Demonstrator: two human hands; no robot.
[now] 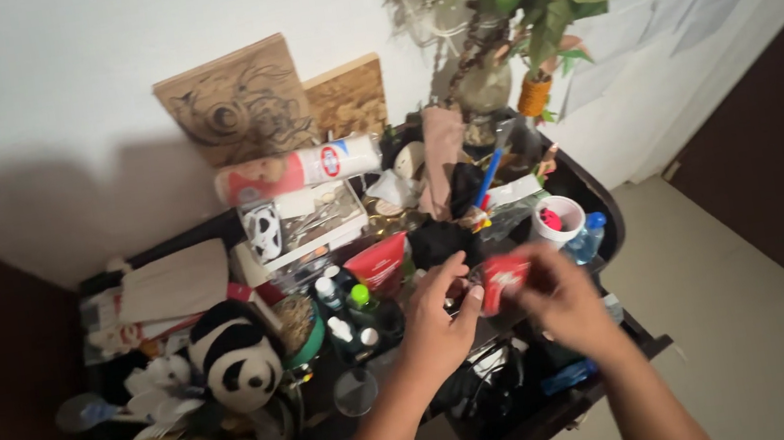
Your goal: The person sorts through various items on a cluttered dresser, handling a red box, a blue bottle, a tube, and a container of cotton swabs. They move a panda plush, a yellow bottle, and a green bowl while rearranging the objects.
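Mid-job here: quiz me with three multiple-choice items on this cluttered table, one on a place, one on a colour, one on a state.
1. Where is the panda toy?
A. to the left of both hands
B. behind the flower vase
C. on the floor

2. What colour is the small packet between the hands?
A. blue
B. red
C. yellow

3. How does the spray can stand?
A. upright
B. upside down
C. lying on its side

Answers: 1 A, it sits left of the left hand. 2 B, it shows red by the right hand. 3 C, it lies across the boxes.
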